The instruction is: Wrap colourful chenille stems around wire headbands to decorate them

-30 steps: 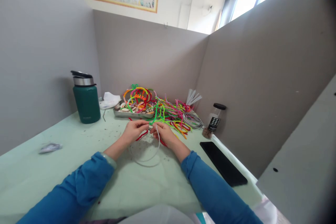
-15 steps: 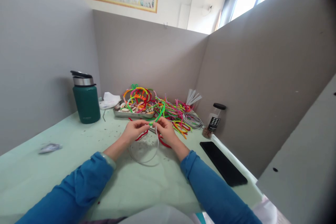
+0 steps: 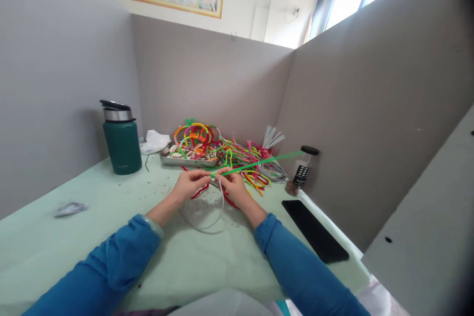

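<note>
My left hand (image 3: 189,185) and my right hand (image 3: 234,188) meet fingertip to fingertip above the middle of the table. Both pinch a green fuzzy stem (image 3: 255,163) where it meets a thin pale hoop (image 3: 222,207). The stem's long free end stretches right past my right hand and is blurred near its tip. The hoop hangs below my fingers in an open loop. Red stems (image 3: 200,191) lie just behind and under my hands, beside a metal tool that my fingers partly hide.
Behind my hands, a metal tray (image 3: 185,162) holds shells and coloured hoops, beside piled stems (image 3: 244,150) and coiled grey wire (image 3: 273,171). A green bottle (image 3: 122,145) stands left; a clear jar (image 3: 299,172) and a black slab (image 3: 314,229) are right. Grey partitions surround the table (image 3: 185,266).
The green stem's free end has swung from pointing up and away to stretching far to the right. My hands have hardly moved, and the hoop hangs as before.
</note>
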Available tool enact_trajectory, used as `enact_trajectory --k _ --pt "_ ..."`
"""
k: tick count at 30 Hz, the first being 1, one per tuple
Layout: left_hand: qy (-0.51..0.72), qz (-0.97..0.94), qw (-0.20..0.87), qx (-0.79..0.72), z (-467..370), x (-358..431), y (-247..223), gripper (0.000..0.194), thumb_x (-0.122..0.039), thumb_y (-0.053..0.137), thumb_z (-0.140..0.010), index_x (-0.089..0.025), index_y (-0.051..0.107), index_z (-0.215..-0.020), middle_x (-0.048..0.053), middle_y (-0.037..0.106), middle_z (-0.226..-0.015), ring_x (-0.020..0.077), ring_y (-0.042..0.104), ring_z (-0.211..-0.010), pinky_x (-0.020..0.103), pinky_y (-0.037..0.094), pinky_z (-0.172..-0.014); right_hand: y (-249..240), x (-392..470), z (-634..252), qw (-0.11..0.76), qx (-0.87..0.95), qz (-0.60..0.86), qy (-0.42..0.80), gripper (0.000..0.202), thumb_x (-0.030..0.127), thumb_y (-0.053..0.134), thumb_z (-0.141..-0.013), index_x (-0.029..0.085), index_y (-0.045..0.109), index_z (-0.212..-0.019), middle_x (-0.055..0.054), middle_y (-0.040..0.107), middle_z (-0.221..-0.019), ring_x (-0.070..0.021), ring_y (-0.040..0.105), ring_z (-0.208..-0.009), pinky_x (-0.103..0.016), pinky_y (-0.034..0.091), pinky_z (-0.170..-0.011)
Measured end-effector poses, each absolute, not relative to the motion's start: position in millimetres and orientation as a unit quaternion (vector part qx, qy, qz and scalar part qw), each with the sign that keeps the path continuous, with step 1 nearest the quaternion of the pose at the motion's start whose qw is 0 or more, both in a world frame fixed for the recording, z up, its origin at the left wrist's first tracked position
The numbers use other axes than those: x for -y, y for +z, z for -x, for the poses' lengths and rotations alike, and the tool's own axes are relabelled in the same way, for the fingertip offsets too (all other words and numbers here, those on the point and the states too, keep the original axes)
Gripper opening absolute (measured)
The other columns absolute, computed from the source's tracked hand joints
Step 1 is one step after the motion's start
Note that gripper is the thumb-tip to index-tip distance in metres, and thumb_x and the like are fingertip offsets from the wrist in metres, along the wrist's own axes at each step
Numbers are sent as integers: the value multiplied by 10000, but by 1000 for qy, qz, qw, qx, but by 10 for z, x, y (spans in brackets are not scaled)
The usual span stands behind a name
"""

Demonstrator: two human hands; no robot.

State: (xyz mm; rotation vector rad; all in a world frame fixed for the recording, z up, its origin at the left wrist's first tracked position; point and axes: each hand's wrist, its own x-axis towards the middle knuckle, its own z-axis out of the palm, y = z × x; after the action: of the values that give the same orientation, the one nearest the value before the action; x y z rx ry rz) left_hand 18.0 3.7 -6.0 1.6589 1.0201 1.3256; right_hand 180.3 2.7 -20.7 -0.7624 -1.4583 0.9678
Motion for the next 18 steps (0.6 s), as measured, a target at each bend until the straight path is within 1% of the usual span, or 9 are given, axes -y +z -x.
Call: enact_trajectory --k 4,7,10,13,18 --pt "513 -644 405 -397 -186 -17 -40 362 -443 730 -558 -140 702 -754 22 658 -600 124 541 -555 230 420 -528 -266 -47 -1785 569 644 323 396 148 302 623 -724 177 549 -749 55 477 -521 -83 433 -456 -202 340 -449" --pt "501 -641 429 -393 -195 -12 -32 287 -388 721 -566 -145 649 -701 -17 596 -527 97 493 -505 208 377 -488 -330 -92 -1786 564 656 325 382 139 295 622 -730 175 560 -762 50 491 -539 -84 450 -452 -200 333 -436" --pt "499 -632 450 -386 -203 -12 -28 266 -356 717 -561 -149 614 -693 -41 556 -500 79 456 -477 196 344 -466 -383 -130 -1792 562 666 330 364 132 290 618 -737 172 569 -766 44 504 -562 -85 462 -460 -203 350 -449" --pt "499 -623 464 -384 -210 -7 -25 278 -350 719 -554 -148 613 -711 -44 554 -503 81 460 -479 199 341 -469 -410 -143 -1794 562 673 333 347 120 278 608 -744 173 577 -793 38 519 -591 -87 469 -482 -208 367 -474" --pt "497 -626 467 -378 -214 -9 -30 312 -376 724 -552 -144 624 -733 -15 612 -573 104 521 -531 217 382 -517 -421 -146 -1786 568 672 338 335 122 276 605 -739 176 578 -805 44 504 -566 -89 448 -463 -213 361 -466"
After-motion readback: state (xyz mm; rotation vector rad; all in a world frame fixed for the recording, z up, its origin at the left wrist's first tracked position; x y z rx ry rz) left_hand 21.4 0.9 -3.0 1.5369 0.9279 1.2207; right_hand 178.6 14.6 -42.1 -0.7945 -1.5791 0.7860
